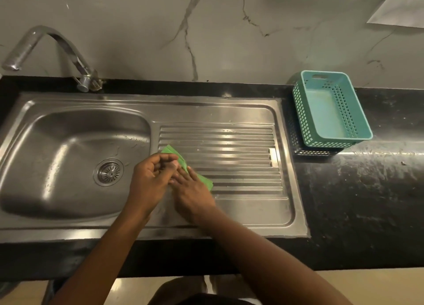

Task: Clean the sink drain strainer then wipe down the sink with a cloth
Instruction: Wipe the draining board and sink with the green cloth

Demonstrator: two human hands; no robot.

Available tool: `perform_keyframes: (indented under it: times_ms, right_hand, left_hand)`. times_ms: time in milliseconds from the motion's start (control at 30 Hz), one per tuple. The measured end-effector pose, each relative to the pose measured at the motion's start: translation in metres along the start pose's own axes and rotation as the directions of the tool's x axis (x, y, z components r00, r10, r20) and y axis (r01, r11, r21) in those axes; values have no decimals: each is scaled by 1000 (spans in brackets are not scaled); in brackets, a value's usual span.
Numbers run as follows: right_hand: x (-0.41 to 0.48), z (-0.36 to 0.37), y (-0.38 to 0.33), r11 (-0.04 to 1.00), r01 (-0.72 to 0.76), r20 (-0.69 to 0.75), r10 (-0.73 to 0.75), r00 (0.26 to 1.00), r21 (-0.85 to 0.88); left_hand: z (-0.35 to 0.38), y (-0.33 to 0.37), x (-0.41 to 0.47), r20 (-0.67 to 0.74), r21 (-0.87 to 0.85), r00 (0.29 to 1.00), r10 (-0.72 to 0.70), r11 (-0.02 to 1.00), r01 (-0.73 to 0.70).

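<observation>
A steel sink (75,222) has its round drain strainer (109,172) seated in the bowl. A green cloth (181,159) lies on the ribbed drainboard (241,158) just right of the bowl. My left hand (149,181) curls its fingers on the cloth's near left end. My right hand (193,192) lies flat across the cloth, fingers spread and pointing left, pressing it to the drainboard. Most of the cloth is hidden under both hands.
A curved chrome tap (52,43) stands at the back left, spout over the bowl's left side. A teal perforated plastic basket (330,109) sits on the black counter (367,190) right of the drainboard. A marble-look wall rises behind.
</observation>
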State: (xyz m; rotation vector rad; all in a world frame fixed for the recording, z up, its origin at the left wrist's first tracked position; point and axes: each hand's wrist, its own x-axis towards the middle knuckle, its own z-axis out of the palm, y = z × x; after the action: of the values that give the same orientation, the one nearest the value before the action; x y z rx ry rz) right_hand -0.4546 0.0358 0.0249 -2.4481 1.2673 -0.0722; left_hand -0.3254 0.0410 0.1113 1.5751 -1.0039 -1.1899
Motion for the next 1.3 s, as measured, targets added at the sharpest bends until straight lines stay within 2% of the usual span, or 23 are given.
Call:
perform_keyframes:
  times_ms: [67,167,233,333,467,533,600,667,767,867,967,1033,1133,1300]
  right_hand:
    - [-27,-8,29,999,-26,-16,26,1000,-20]
    - [-77,-19,77,963,-271,-74,270,960,5]
    - [-116,-29,108,896,-442,-80,444,892,41]
    - [-146,-38,131,792,-608,-69,611,789,54]
    - [-110,-23,91,630,-740,-91,772,629,234]
    - [-88,-10,60,641,-724,-94,762,641,255]
    - [-72,1,33,688,-678,-79,715,695,258]
    - [-56,10,5,757,-603,-25,628,778,252]
    - [-25,27,-52,899,-377,62,373,926,224]
    - [-9,29,-78,954,-243,126,223,967,174]
    - [-26,10,-46,990,-122,101,114,988,74]
    - [-52,-2,-17,989,-140,57,137,989,40]
    - [-102,-17,28,953,-303,26,303,953,-11]
    - [-179,-50,113,793,-609,-47,609,792,13]
  left_hand:
    - [2,-2,2,11,2,1000,-10,1000,10]
    - [2,-6,4,56,9,998,-5,1000,4]
    - [1,-9,4,80,14,997,-3,1000,2]
    - [2,-11,4,115,22,993,0,1000,-3]
    - [0,-12,5,139,9,990,13,1000,-14]
    - [-2,-12,5,138,-9,990,23,1000,-22]
    - [-2,-11,6,137,-14,990,30,999,-29]
    - [0,-10,5,137,-16,990,31,999,-29]
    - [2,-10,4,124,-17,992,15,1000,-13]
    - [2,-7,2,135,-1,990,30,1000,-30]
    - [4,-5,1,130,-20,991,31,999,-28]
    - [5,-4,2,120,-33,992,29,999,-25]
    - [2,-4,2,115,-60,992,46,997,-39]
    - [-9,-12,3,114,-28,993,37,999,-34]
